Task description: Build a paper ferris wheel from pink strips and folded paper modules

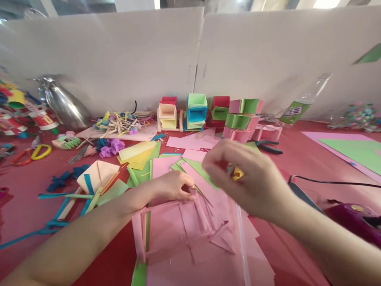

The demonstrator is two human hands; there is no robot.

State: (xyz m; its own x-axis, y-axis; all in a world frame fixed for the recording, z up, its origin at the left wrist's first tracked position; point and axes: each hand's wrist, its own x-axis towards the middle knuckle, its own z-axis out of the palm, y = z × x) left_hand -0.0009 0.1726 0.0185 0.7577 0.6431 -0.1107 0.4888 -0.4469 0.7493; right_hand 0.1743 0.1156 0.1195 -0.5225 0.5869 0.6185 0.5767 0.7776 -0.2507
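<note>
Several thin pink strips make up the pink frame (139,238), which sits at the near middle of the worktop (104,258), above overlapping pink sheets (257,258). At its far right corner is the left hand (175,186), its grip closed, thumb and fingers pinching the paper there. The right hand (247,178) is raised just beyond and to the right, clear of the frame, with fingers curled in; whether its grip has anything in it, I cannot tell.

To do this well, the left pinch should be firm enough to steady the corner but light enough not to crush the rolled paper. Keeping the sides square and flat, and pressing close to the joint rather than mid-strip, would likely avoid a bend.

The frame's near side is smeared and pale, so its joints are hard to read. Left fingertips cover the pinched corner. A shiny clear strip (242,246) lies right of the frame, its nature uncertain. The purple tool (357,218) is cut off at the right edge. Behind the right hand, a yellow thing (238,173) barely shows. Farther back, coloured paper boxes (197,113) stand before white panels (119,51).
</note>
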